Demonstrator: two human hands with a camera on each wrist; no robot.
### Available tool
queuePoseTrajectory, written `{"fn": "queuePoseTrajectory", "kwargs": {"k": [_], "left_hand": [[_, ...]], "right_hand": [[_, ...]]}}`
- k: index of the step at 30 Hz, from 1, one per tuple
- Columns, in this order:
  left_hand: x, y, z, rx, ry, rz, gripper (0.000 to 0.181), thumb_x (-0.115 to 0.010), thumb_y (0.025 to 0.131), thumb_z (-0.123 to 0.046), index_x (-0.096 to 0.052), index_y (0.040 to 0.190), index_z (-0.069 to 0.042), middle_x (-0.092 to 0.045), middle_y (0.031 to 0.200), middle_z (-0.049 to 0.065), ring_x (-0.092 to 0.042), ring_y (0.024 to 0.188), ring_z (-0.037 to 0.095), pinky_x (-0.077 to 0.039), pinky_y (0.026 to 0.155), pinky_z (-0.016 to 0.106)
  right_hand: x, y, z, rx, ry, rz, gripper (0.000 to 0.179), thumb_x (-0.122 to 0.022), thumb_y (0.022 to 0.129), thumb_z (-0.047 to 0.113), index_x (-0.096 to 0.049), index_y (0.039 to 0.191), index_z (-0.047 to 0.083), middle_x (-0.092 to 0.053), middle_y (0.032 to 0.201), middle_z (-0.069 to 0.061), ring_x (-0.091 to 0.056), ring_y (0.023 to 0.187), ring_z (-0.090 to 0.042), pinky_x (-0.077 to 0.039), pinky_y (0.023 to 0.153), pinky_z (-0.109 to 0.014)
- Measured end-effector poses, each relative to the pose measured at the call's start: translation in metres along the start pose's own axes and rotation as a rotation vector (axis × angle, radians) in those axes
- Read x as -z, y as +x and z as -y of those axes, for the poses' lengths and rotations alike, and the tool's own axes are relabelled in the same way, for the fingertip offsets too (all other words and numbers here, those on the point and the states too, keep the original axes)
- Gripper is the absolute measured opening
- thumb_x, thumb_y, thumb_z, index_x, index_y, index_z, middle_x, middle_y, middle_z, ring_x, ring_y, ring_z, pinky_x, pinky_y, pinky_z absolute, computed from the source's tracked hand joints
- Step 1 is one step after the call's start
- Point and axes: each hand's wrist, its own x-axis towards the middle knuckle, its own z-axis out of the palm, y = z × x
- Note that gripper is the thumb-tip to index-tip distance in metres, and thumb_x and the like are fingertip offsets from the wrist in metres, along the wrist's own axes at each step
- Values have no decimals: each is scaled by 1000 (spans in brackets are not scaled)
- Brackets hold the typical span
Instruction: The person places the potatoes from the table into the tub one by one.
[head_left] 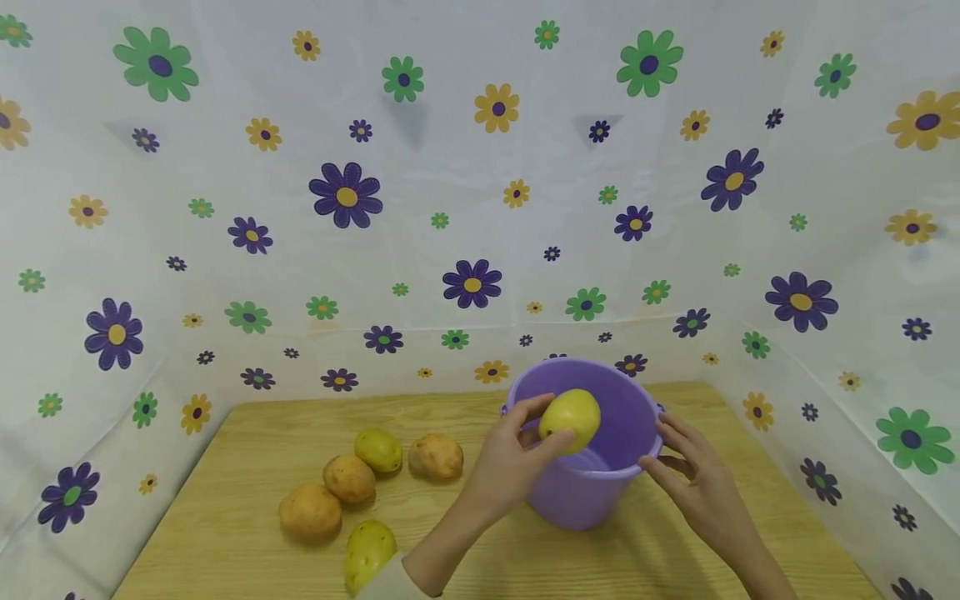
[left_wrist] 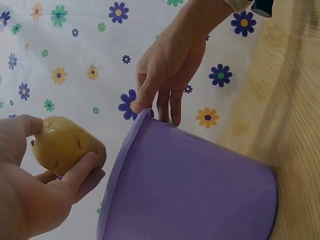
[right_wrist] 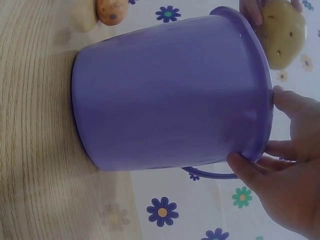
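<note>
A purple bucket [head_left: 577, 496] stands upright on the wooden table. Over its mouth my left hand [head_left: 517, 458] holds a yellow-green potato [head_left: 573, 419] between thumb and fingers; dark eyes mark its skin in the left wrist view [left_wrist: 67, 145]. With thumb and fingertips my right hand [head_left: 697, 483] grips the bucket's rim on the right side. That grip on the rim shows too in the right wrist view, near the bucket's thin purple handle [right_wrist: 210, 175]. In the head view, the visible part of the bucket's bottom shows no potato; the near part is hidden.
Left of the bucket lie several loose potatoes: a brown one [head_left: 437, 457], a greenish one [head_left: 378, 450], two more brown ones [head_left: 349, 479] [head_left: 310, 512], and a green one [head_left: 370, 554] by my left sleeve [head_left: 386, 583]. A flower-printed white sheet [head_left: 420, 250] encloses the table's back and sides.
</note>
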Motion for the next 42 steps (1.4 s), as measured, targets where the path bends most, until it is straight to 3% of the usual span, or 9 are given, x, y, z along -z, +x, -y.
{"fn": "queuePoseTrajectory", "kwargs": {"k": [5,12,19,26,31,36,42], "left_hand": [[-14,10,0,19,46,31,61,-73,98,-28,-50,149,-4,-57,142,11,-63,125,25,-55,98,29],[-31,20,4,41,258,34,64,-76,94,-39,-54,148,-14,-61,141,1,-66,117,15,-56,91,25],[-38,22,9,8,340,72,64,-78,93,-29,-53,149,-10,-58,145,5,-64,120,17,-53,95,22],[-43,24,13,-44,458,109,57,-76,94,-19,-56,146,-8,-59,145,6,-61,125,21,-53,101,29],[-44,22,12,-29,480,132,49,-72,98,-23,-60,144,-11,-63,142,5,-62,126,23,-53,103,33],[-43,21,15,-78,485,138,45,-70,100,-22,-61,142,-10,-64,140,4,-60,127,19,-51,105,30],[-41,20,17,-120,379,92,40,-68,100,-18,-63,139,-9,-65,137,1,-61,126,14,-51,104,27]], "right_hand": [[1,0,-1,3,6,8,53,-73,90,-10,-54,140,-13,-47,149,-26,-53,118,10,-53,90,-12],[2,-1,1,12,15,12,51,-71,92,-10,-54,140,-13,-45,150,-27,-51,124,8,-52,91,-13],[1,-1,2,12,20,10,50,-70,93,-9,-53,140,-15,-46,150,-28,-50,124,9,-52,91,-13],[1,-2,1,18,22,4,49,-70,92,-11,-53,137,-18,-45,149,-30,-53,120,9,-53,89,-13],[0,-1,0,28,12,-14,48,-71,92,-11,-54,136,-18,-47,148,-30,-54,121,7,-54,88,-13],[-3,-1,0,6,5,-27,49,-72,92,-8,-55,137,-16,-47,149,-29,-57,118,6,-55,86,-14],[-4,-2,2,-53,-10,-43,48,-72,95,-1,-56,139,-13,-48,150,-26,-55,118,7,-55,85,-14]]}}
